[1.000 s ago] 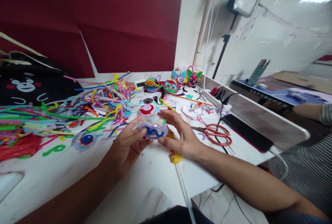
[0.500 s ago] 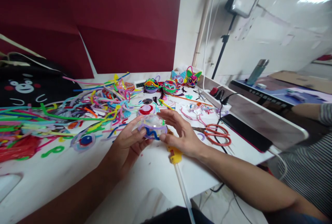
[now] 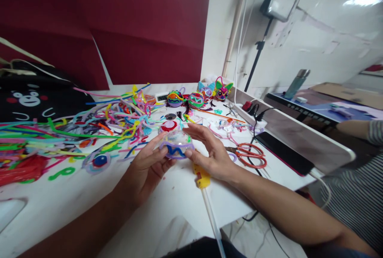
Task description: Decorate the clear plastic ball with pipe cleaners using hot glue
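Between my two hands is a clear plastic ball trimmed with purple pipe cleaner and a blue zigzag. My left hand grips its left side, thumb at the front. On the right side, my right hand holds it with the thumb low at the front and the fingers curved behind. A yellow hot glue gun with a long clear glue stick lies under my right hand, its front part hidden. Just behind the ball sits a round piece with a red ring. Orange-handled scissors rest to the right.
Pipe cleaners are heaped at the left and back. Several decorated balls stand at the rear. A phone with a cable lies by the right edge, near a power strip. A co-worker's striped sleeve shows at far right.
The ball has tilted slightly in my hands and moved a touch to the right. My right thumb has shifted a little along it. The other things stay in place.
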A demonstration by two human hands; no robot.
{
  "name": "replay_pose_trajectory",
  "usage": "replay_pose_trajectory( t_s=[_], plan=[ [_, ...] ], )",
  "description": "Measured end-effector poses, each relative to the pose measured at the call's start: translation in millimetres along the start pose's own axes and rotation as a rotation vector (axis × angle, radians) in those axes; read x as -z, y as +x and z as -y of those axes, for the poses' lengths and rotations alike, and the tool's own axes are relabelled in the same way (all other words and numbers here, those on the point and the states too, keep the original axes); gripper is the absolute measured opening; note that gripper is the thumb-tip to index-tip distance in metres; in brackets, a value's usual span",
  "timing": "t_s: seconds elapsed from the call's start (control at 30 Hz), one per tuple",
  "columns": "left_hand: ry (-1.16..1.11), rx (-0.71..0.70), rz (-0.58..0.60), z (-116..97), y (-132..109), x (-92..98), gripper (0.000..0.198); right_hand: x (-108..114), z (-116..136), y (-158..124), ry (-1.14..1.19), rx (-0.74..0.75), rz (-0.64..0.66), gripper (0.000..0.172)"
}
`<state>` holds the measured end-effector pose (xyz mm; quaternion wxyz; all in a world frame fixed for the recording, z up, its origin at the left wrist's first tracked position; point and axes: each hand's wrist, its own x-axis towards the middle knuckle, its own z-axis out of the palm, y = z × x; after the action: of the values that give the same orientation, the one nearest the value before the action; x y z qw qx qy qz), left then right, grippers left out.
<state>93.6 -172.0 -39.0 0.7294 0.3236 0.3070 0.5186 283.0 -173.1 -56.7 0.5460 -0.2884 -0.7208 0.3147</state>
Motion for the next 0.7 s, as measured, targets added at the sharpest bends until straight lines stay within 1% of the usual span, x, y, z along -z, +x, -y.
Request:
replay_pose_trajectory(
  t_s=[0.17, 0.47, 0.7],
  plan=[
    [-0.011, -0.002, 0.015, -1.3, -1.1, -0.5, 0.038, 0.5, -0.8, -0.4, 0.021, -0.003, 0.002, 0.059],
    [-0.008, 0.017, 0.025, -1.0, -0.4, 0.3, 0.04, 0.9, -1.7, 2.2, 0.104, -0.067, -0.035, 0.058],
    [0.0, 0.024, 0.043, -3.4, -1.2, -3.3, 0.041, 1.7, -1.2, 4.2, 0.148, -0.127, -0.048, 0.062]
  ],
)
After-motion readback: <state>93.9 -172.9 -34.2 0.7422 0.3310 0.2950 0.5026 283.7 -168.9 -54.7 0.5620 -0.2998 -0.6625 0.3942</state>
